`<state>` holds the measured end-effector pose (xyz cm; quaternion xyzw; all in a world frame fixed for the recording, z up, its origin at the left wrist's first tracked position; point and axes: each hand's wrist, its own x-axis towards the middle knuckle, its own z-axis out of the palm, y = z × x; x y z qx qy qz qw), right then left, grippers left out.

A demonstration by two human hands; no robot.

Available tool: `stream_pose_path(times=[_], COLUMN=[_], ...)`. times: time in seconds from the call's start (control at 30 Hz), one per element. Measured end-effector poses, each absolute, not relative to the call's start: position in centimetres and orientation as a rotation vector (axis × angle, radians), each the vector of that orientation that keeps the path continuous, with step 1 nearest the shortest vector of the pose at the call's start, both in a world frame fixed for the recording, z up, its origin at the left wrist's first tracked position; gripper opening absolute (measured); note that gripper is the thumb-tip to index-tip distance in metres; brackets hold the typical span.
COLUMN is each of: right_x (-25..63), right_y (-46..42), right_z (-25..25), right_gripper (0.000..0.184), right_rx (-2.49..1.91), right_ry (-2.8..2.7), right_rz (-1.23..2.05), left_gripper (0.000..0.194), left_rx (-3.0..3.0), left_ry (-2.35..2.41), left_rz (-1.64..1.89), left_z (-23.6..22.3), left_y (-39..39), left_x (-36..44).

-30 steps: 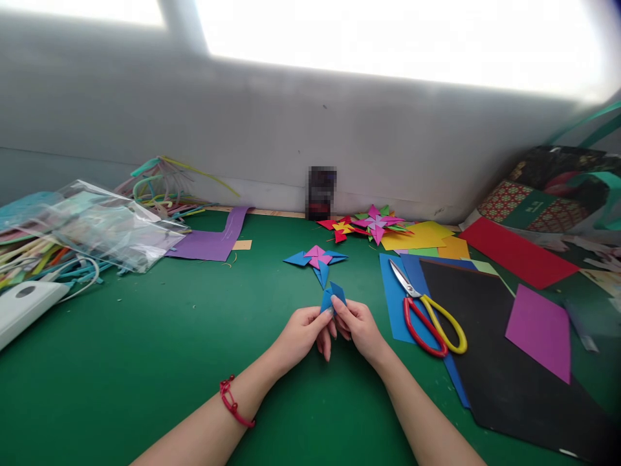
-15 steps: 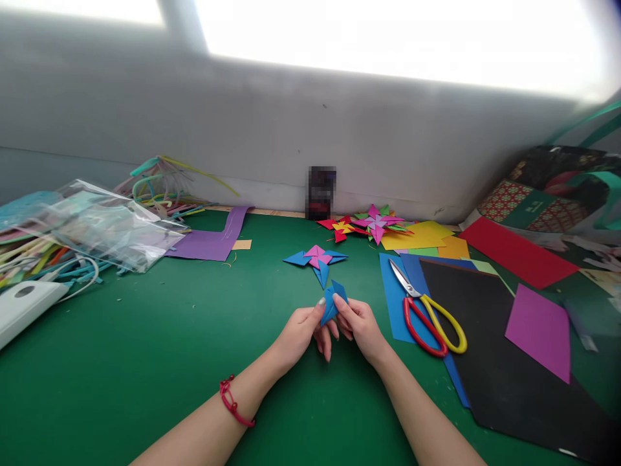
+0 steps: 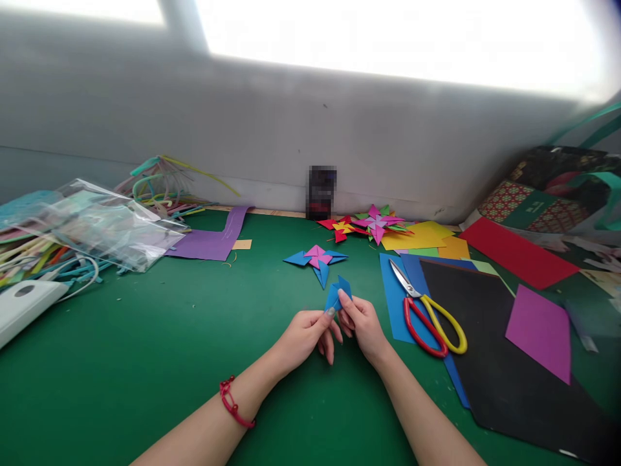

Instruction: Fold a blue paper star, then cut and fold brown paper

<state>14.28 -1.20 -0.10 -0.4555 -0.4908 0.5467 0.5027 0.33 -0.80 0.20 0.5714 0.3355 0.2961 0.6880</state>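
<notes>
Both hands pinch a small folded piece of blue paper (image 3: 334, 298) above the green table. My left hand (image 3: 306, 333) grips its lower edge, thumb on top near the bottom corner. With the thumb pressed on its right side, my right hand (image 3: 361, 323) holds the same piece. The fingers behind the paper are partly hidden. Just beyond lies a pinwheel-like origami star (image 3: 317, 257) with a pink centre and blue points. Farther back rest a red and yellow star (image 3: 341, 228) and a pink and green star (image 3: 377, 222).
Scissors (image 3: 412, 294) with red and yellow handles lie at right on blue and black sheets (image 3: 478, 349). Purple paper (image 3: 208, 244), a clear plastic bag (image 3: 121, 223) and a white device (image 3: 29, 304) are at left. A patterned bag (image 3: 514, 204) stands back right.
The blue folded paper has turned and shifted slightly right. My left thumb has slid down to its lower corner, and my right thumb has moved up a little.
</notes>
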Motion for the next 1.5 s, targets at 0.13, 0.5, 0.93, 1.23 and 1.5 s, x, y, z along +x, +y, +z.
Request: stream_pose_path(times=[0.13,0.5,0.93,1.23,1.5], right_x=[14.33,14.18,14.09,14.05,13.84], right_y=[-1.28,-1.29,-1.36,-1.42,-1.28], right_z=[-0.08,-0.05,-0.12,-0.12,-0.14], right_gripper=[0.046,0.043,0.040,0.046,0.045], right_rx=[-1.098,-1.114,-1.123,-1.145,-1.139], right_ry=[-1.197,-1.275,-1.325,-1.309,-1.276], right_rz=[1.335,1.296,1.320,1.332,1.399], left_gripper=[0.048,0.031,0.029,0.027,0.026], left_rx=[1.268,1.199,1.130,1.137,1.176], left_ry=[0.749,0.742,0.701,0.693,0.735], left_rz=[0.680,0.741,0.754,0.746,0.783], left_z=[0.12,0.09,0.29,0.10,0.48], left_y=[-0.79,-0.62,-0.39,-0.47,-0.62], left_x=[0.27,0.43,0.28,0.27,0.34])
